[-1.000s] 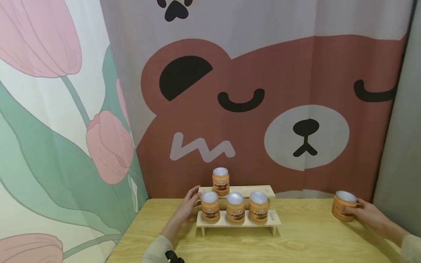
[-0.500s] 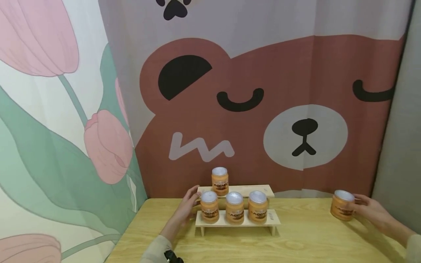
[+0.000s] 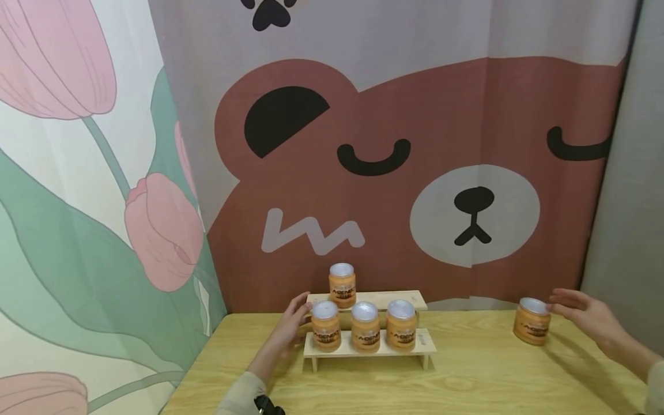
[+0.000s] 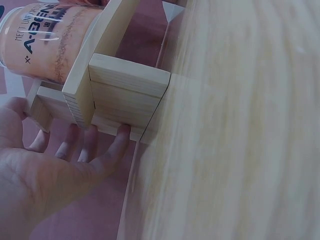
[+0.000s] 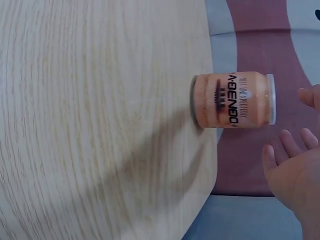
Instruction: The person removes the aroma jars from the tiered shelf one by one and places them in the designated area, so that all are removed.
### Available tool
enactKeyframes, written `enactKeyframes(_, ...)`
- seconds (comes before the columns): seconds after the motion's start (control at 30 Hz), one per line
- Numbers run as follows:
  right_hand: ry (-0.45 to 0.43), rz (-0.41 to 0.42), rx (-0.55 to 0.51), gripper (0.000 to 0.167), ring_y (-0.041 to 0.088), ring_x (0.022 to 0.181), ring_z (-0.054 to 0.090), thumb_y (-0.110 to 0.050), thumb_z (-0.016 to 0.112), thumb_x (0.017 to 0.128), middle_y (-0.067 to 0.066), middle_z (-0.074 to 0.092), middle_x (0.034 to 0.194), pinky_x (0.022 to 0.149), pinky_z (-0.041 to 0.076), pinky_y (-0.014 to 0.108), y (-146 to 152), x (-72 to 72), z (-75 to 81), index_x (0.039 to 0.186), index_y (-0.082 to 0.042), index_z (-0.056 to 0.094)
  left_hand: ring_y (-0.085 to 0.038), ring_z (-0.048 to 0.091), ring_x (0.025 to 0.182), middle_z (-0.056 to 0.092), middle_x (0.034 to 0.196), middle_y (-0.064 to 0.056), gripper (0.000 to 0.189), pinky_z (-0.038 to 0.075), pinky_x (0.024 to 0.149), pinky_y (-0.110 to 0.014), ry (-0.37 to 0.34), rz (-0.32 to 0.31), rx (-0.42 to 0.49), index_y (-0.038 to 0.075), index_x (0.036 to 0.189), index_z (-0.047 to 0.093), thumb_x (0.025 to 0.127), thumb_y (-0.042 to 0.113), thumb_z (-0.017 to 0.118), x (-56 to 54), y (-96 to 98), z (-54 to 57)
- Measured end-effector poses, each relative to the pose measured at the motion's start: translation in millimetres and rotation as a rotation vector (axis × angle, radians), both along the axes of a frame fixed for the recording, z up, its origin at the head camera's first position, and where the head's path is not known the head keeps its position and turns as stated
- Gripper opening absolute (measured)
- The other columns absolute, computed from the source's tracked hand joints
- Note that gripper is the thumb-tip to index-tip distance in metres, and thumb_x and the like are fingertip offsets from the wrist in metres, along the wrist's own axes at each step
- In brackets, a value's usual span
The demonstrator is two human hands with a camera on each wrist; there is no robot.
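A: What've we got over on the right? Looks to us like one stubby orange can [image 3: 531, 329] standing upright on the bench [image 3: 467, 377], near the far edge.

B: Yep, we see a squat cylinder with glossy sides and dark lettering, narrowing at the shoulder to a flat silvery lid [image 3: 534, 305]. The right hand [image 3: 593, 320] is just beside it, fingers wide and loose, holding nothing. In the right wrist view we can spot a gap between fingertips and can.

A: And the other one of the hands?

B: We'd call that one wide too. The left hand [image 3: 288, 325] has relaxed, spread fingers with the tips touching the left end of the rack [image 3: 396, 299]. We can't tell how hard they press.

A: We like that rack: pale bare wood, flat planks, square edges, two steps.

B: We count three cans [image 3: 365, 335] in a row on the lower step, plus a single can [image 3: 342, 290] up top toward the left, all upright.

A: Bench is yellowish with streaky wood grain, and we see a rounded corner from the right wrist.

B: Behind it we've got a creased curtain [image 3: 560, 230] with a big flat reddish-brown bear.
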State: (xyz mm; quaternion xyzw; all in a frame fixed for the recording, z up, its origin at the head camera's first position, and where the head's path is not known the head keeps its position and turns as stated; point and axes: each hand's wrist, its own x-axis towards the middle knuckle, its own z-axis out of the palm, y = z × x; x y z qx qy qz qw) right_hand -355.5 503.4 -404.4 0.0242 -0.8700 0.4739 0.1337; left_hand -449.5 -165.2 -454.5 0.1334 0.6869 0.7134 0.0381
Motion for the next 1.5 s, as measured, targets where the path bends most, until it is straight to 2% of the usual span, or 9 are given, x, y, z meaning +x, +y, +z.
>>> enactKeyframes(0.27,0.048,-0.025,0.019,0.049,-0.017,0.091,0.051,-0.036,0.068,0.1,-0.031,0.058,0.107,0.068,0.042,0.016,-9.3,1.1,7.5,0.138,-0.009,0.053,-0.051,0.039,0.136,0.03,0.159,-0.025,0.069,0.044,0.089,-0.069,-0.005,0.015,-0.008,0.017,0.162,0.024,0.106,0.047,0.052,1.6,-0.2,1.3)
enactKeyframes(0.37,0.025,0.004,0.029,0.051,-0.018,0.095,0.05,-0.037,0.066,0.101,-0.032,0.057,0.111,0.081,0.044,0.029,-15.1,4.1,14.2,0.144,-0.014,0.051,-0.052,0.039,0.136,0.03,0.159,-0.025,0.069,0.044,0.089,-0.07,-0.009,0.014,-0.01,0.016,0.162,0.024,0.106,0.046,0.052,1.0,0.1,0.4)
enactKeyframes(0.5,0.036,0.03,0.047,0.05,-0.017,0.097,0.05,-0.037,0.064,0.102,-0.033,0.058,0.113,0.083,0.044,0.031,-27.0,6.3,21.9,0.145,-0.015,0.051,-0.052,0.039,0.136,0.03,0.158,-0.026,0.068,0.046,0.089,-0.068,-0.012,0.01,-0.002,0.016,0.162,0.024,0.106,0.045,0.053,2.1,1.3,2.2)
enactKeyframes(0.6,0.065,0.053,0.041,0.048,-0.015,0.099,0.053,-0.034,0.065,0.102,-0.03,0.06,0.114,0.073,0.043,0.019,-37.9,5.8,25.0,0.144,-0.012,0.052,-0.051,0.04,0.136,0.031,0.158,-0.025,0.068,0.047,0.088,-0.066,-0.004,0.014,-0.011,0.017,0.162,0.025,0.106,0.047,0.052,1.7,1.2,2.1)
enactKeyframes(0.67,0.069,0.066,0.042,0.05,-0.015,0.101,0.053,-0.034,0.065,0.102,-0.027,0.062,0.116,0.075,0.044,0.02,-45.5,5.5,27.4,0.144,-0.01,0.051,-0.05,0.041,0.135,0.033,0.157,-0.025,0.067,0.047,0.088,-0.066,-0.003,0.019,-0.014,0.018,0.161,0.026,0.106,0.047,0.052,1.2,1.1,1.4)
enactKeyframes(0.9,0.04,0.097,0.02,0.063,-0.015,0.101,0.052,-0.038,0.066,0.101,-0.009,0.063,0.131,0.091,0.044,0.06,-73.8,6.0,36.4,0.15,-0.006,0.045,-0.05,0.042,0.135,0.034,0.156,-0.025,0.068,0.045,0.088,-0.068,0.008,0.013,-0.034,0.02,0.161,0.029,0.105,0.049,0.054,-0.5,-0.2,-0.5)
enactKeyframes(1.17,0.08,0.135,-0.035,0.057,-0.007,0.105,0.059,-0.036,0.067,0.101,-0.006,0.066,0.129,0.082,0.052,0.024,-107.8,9.1,47.8,0.147,-0.008,0.05,-0.049,0.043,0.135,0.035,0.156,-0.023,0.068,0.045,0.09,-0.067,-0.011,0.026,-0.037,0.022,0.161,0.029,0.104,0.051,0.053,-1.6,-2.0,-1.2)
enactKeyframes(1.4,0.101,0.166,-0.013,0.053,-0.005,0.109,0.059,-0.034,0.067,0.101,0.008,0.065,0.134,0.095,0.039,0.055,-131.2,9.5,48.5,0.145,-0.009,0.053,-0.049,0.042,0.135,0.037,0.155,-0.024,0.069,0.049,0.087,-0.062,-0.022,0.027,-0.01,0.02,0.161,0.029,0.104,0.049,0.055,0.5,-0.9,0.2)
enactKeyframes(1.5,0.115,0.176,-0.018,0.049,-0.003,0.11,0.06,-0.032,0.067,0.101,0.002,0.067,0.13,0.095,0.042,0.047,-139.3,10.9,48.1,0.144,-0.01,0.055,-0.049,0.042,0.135,0.037,0.155,-0.025,0.071,0.049,0.086,-0.063,-0.023,0.025,-0.006,0.019,0.161,0.028,0.103,0.049,0.056,0.2,0.5,0.8)
